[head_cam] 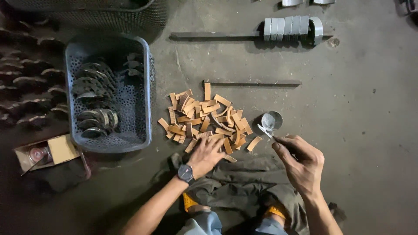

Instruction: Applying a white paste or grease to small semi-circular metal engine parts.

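A pile of several small tan curved strips (204, 119) lies on the grey concrete floor. My left hand (206, 155), with a dark wristwatch on the wrist, rests palm down on the pile's near edge, fingers spread over the strips. My right hand (300, 163) is closed on a thin brush-like tool (265, 130) whose pale tip reaches into a small round metal tin (272, 120) just right of the pile.
A grey plastic basket (146, 87) holding several curved metal shoes stands to the left. Rows of dark curved parts (26, 82) lie at far left. A small open cardboard box (61, 150) sits near left. A bar with several grey curved pieces (289, 28) lies at the top.
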